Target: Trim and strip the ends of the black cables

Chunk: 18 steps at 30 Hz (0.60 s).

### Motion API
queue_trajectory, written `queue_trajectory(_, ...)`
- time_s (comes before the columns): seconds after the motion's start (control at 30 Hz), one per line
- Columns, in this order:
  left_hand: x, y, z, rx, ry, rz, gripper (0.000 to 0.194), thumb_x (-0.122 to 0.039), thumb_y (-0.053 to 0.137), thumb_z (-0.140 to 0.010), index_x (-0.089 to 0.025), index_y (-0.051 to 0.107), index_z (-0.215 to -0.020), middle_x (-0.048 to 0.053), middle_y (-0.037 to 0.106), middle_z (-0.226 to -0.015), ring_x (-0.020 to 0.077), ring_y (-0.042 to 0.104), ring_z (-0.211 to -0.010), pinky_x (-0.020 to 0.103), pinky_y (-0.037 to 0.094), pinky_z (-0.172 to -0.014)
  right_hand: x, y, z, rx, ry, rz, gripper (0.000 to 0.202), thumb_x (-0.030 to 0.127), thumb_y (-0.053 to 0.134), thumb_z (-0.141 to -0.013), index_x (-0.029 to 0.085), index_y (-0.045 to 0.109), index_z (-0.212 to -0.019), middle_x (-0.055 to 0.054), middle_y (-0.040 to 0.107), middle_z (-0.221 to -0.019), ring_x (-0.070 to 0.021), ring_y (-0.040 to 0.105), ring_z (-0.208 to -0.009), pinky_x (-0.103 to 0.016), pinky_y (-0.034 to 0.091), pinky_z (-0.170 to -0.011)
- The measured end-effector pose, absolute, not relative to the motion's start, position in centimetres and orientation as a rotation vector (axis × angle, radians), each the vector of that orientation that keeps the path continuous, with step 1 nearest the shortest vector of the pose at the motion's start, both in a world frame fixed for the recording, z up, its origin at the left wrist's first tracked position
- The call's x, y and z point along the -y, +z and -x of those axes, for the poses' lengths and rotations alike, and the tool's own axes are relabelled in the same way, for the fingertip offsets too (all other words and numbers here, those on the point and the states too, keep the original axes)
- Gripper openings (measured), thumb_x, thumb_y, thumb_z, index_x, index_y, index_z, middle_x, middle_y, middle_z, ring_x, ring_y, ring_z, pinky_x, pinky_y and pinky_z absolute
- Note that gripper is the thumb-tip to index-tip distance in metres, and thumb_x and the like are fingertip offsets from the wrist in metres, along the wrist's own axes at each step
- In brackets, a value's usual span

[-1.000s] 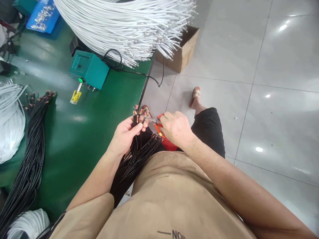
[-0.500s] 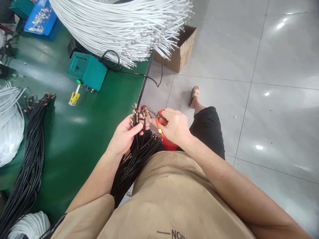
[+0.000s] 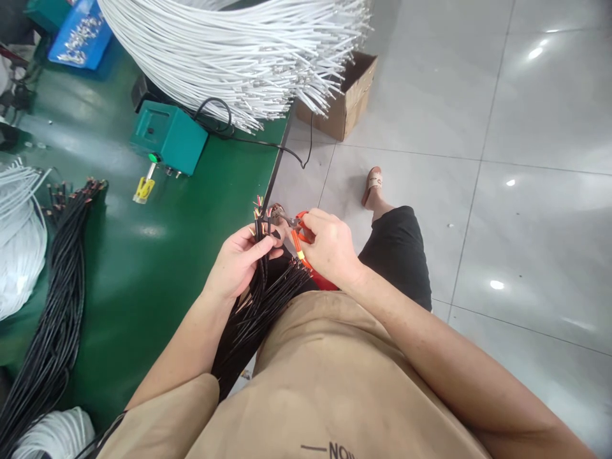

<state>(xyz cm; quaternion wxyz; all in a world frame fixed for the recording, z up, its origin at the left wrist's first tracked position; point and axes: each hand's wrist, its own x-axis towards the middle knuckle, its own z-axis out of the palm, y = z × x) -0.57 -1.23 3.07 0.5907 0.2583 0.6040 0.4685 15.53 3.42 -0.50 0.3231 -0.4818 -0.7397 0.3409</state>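
Several black cables [image 3: 259, 271] are gripped near their ends by my left hand [image 3: 239, 258], thumb across them. Their tips show red, yellow and white inner wires [image 3: 259, 207]. Closed around the orange handles of a pair of cutting pliers [image 3: 300, 239] is my right hand [image 3: 333, 245]. The metal jaws lie right beside the cable ends, at the left fingertips; whether they touch a wire I cannot make out. More black cables [image 3: 275, 299] rest across my lap below the hands, their ends pointing up to the right.
On the green table [image 3: 157, 280] stand a teal box-shaped device [image 3: 169, 137] and a blue tray [image 3: 81, 38] of small metal parts. A big white cable bundle [image 3: 229, 57] overhangs the table edge above a cardboard box [image 3: 351, 95]. Another black bundle [image 3: 62, 287] lies at left.
The pliers in my right hand have moved left, their jaws now among the cable ends. One cable tip that stood out on the right of the held group no longer shows there.
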Motion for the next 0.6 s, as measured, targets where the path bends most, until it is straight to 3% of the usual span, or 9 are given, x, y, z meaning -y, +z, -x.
queue_trajectory(0.3,1.26,3.10,0.63,-1.383,1.074,-0.628,0.021,-0.023,0.079,-0.070,-0.017,0.065,-0.085,0.000,0.067,-0.076,0.0112,0.064,-0.074,0.025,0.056,-0.070,-3.35,-0.90,-15.65,2.096,0.724,1.297,0.019,0.026,0.055,-0.083,0.017,0.056,-0.067,0.003,0.049,-0.064,-0.0093,0.031,-0.055,-0.025,0.027,-0.061)
queue_trajectory(0.6,1.22,2.84,0.62,-1.404,1.087,-0.621,0.029,-0.021,0.079,-0.068,-0.019,0.068,-0.095,0.000,0.066,-0.080,0.0115,0.064,-0.075,0.023,0.054,-0.066,-4.33,-0.82,-16.51,2.364,0.345,1.253,0.029,0.026,0.043,-0.091,0.013,0.065,-0.077,-0.005,0.061,-0.074,-0.0145,0.043,-0.063,-0.031,0.022,-0.062)
